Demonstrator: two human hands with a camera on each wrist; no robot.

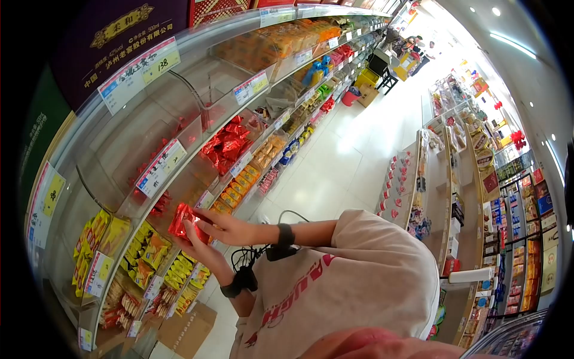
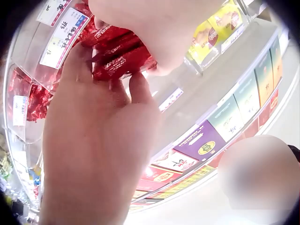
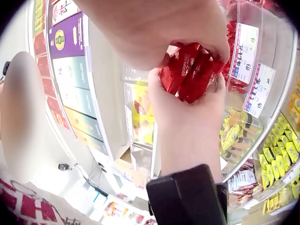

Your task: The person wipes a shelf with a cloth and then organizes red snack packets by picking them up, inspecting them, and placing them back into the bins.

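Shiny red foil snack packets (image 1: 182, 220) are held between both hands in front of the shelf bins. From the lower side, the left hand (image 1: 203, 248) grips them, and a black band circles its wrist. The right hand (image 1: 224, 228) holds the same packets from the other side, fingers bent against the foil. In the left wrist view, the red packets (image 2: 119, 56) show pale printing and lie bunched together. Seen in the right wrist view, the red packets (image 3: 190, 72) sit between the two hands, their edges partly hidden by fingers.
Clear shelf bins line the left side, with red packets (image 1: 227, 143), yellow packets (image 1: 146, 257) and orange packets (image 1: 239, 185). Price tags (image 1: 161, 167) front them. A cardboard box (image 1: 186, 329) stands on the floor below. Across the tiled aisle (image 1: 347, 149) are more shelves (image 1: 472, 221).
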